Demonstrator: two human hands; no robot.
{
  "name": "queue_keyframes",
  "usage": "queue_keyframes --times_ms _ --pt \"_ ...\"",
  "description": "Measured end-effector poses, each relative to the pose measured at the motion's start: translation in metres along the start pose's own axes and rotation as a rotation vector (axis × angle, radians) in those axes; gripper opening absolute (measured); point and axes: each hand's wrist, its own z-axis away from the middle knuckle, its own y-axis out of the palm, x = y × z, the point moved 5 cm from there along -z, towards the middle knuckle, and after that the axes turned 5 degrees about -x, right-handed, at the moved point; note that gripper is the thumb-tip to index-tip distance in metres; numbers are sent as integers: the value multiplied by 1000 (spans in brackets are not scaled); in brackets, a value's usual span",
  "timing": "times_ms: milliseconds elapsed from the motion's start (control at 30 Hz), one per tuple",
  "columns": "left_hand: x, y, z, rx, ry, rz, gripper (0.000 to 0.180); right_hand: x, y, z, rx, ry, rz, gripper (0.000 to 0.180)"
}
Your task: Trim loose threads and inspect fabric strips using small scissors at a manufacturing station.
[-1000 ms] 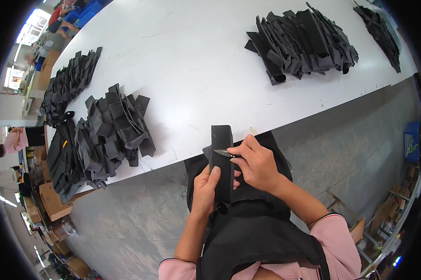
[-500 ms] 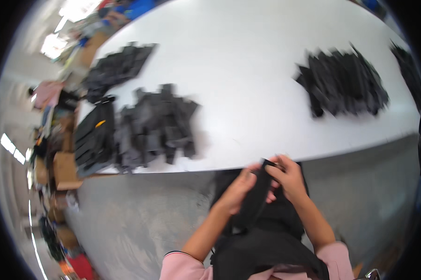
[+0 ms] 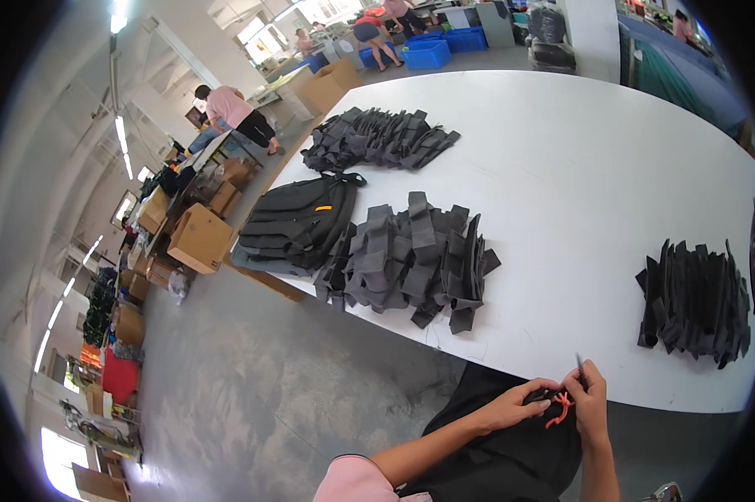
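Observation:
Over my lap, just off the table's near edge, my two hands meet. My left hand (image 3: 518,407) is closed, thumb and fingers pinching a piece of black fabric strip (image 3: 545,395), most of which is hidden. My right hand (image 3: 591,400) is closed beside it, on a slim dark pointed tool (image 3: 580,363) whose tip stands up above the fingers. An orange-red looped piece (image 3: 560,410) shows below, between the hands; whether it belongs to the tool I cannot tell.
On the white table (image 3: 553,201) lie a heap of dark grey fabric strips (image 3: 411,259), a farther heap (image 3: 377,138), a black backpack (image 3: 298,222) and a pile of black strips (image 3: 695,305) at right. Cardboard boxes (image 3: 200,238) stand left; a person (image 3: 231,109) stands beyond.
My view has turned left, so the table and piles appear farther right. The black strip between my hands is now mostly hidden; the pointed tool and orange-red piece have come into sight.

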Motion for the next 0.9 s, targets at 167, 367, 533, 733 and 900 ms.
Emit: queue_keyframes --times_ms 167,367,533,733,900 --pt "-14 -5 4 -148 179 -367 39 -18 1 11 -202 336 -546 14" --pt "-20 1 8 -178 240 -444 36 30 -4 18 -125 -127 100 11" --pt "-44 -11 11 -339 498 -658 33 16 4 20 -227 322 -500 6" --pt "-44 -27 15 -555 435 -616 38 0 8 37 -360 -57 165 27" --pt "-42 -12 7 -549 434 -620 38 3 -3 48 -465 -313 434 29"
